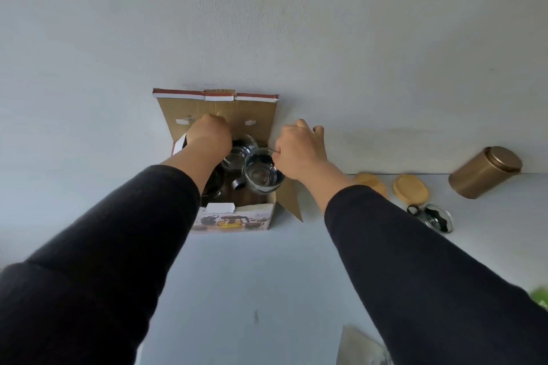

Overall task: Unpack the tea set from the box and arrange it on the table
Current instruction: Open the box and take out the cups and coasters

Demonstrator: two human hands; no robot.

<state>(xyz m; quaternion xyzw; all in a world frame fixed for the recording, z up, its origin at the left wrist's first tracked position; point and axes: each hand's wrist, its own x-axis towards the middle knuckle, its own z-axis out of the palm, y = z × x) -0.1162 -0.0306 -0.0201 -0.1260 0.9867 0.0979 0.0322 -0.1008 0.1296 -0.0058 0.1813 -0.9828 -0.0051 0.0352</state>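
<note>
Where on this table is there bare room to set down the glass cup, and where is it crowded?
Bare tabletop lies in front of the box, between both sleeves. It is crowded right of the box: two wooden coasters, a glass lid and a gold tin. The right hand holds the glass cup.

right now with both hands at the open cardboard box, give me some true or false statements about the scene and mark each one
1. The right hand holds a clear glass cup over the open cardboard box. True.
2. The left hand rests flat on the table. False: it reaches into the box.
3. Two round wooden coasters lie right of the box. True.
4. The bronze metal canister stands inside the box. False: it stands on the grey table, far right.
</note>
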